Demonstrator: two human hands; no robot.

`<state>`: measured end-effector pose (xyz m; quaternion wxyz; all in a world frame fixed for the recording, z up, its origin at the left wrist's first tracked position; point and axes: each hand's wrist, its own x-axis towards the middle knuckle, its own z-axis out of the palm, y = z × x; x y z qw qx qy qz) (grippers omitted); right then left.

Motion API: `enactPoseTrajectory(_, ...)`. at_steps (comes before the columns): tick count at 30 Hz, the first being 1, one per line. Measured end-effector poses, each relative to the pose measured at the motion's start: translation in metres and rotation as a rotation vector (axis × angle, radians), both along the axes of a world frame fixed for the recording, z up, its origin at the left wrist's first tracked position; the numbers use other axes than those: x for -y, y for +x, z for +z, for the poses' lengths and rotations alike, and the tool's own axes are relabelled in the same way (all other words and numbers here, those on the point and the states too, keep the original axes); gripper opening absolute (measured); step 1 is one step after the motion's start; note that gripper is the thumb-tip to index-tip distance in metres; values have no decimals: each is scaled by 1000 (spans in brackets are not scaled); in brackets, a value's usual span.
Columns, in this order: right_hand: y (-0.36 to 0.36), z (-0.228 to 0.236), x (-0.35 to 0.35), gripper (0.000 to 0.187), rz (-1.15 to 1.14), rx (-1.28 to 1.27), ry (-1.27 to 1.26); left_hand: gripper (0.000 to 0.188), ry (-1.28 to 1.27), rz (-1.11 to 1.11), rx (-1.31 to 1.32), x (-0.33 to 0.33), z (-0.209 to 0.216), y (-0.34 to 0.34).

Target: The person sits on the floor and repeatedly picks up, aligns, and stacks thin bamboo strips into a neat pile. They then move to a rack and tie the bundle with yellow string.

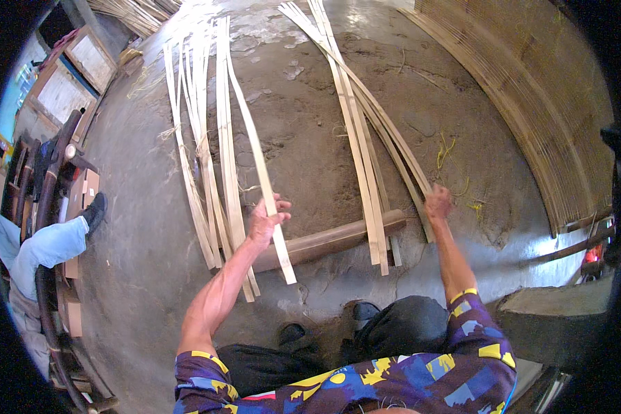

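Note:
My left hand [268,219] is closed around a pale bamboo strip [281,250], its thumb across the strip near the lower end. Just left of it, a loose group of bamboo strips [231,172] fans away over the floor. To the right, my right hand [438,202] is closed at the near end of a long bamboo strip [395,136]. That strip slants across a second group of bamboo strips [359,159]. The near ends of both groups rest over a brown split bamboo pole [324,245] lying crosswise before my feet.
A large woven bamboo mat [524,103] covers the right side. At left, a person's leg in light blue trousers [48,252] is beside a dark bamboo bench [48,186] and cardboard boxes [81,193]. Yellow string [445,150] lies on the floor. More strips [127,15] lie far back.

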<state>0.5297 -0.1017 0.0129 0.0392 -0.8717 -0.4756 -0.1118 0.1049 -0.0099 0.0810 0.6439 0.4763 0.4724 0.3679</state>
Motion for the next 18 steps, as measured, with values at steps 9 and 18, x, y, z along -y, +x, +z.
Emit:
enactPoseTrajectory(9, -203, 99, -83, 40, 761, -1852, 249, 42, 513, -448, -269, 47, 16, 79)
enactPoseTrajectory(18, -148, 36, -82, 20, 111, -1555, 162, 62, 661, -116, -1522, 17, -30, -33)
